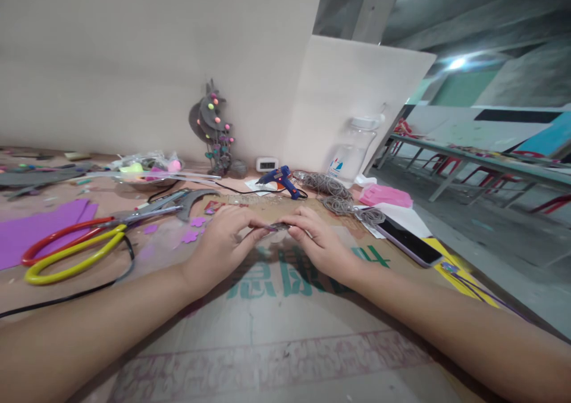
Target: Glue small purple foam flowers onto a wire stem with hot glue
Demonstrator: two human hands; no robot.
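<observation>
My left hand (pixel 223 239) and my right hand (pixel 317 239) meet over a cardboard sheet (pixel 276 325) with green print. Between their fingertips they pinch a small grey glittery piece (pixel 276 227), held low over the cardboard. Both hands have fingers closed on it. Just beyond the hands lies a strip with a pale pattern (pixel 250 200). A blue glue gun (pixel 281 180) rests further back, its black cord running left.
Large scissors with red and yellow handles (pixel 75 245) lie left, next to purple foam sheets (pixel 40 227) and small purple flower cutouts (pixel 191 229). Coils of grey cord (pixel 332 191), a phone (pixel 408 241), pink cloth (pixel 386 196) and a plastic jar (pixel 352 153) sit right. A grey decorated ornament (pixel 214 129) stands against the wall.
</observation>
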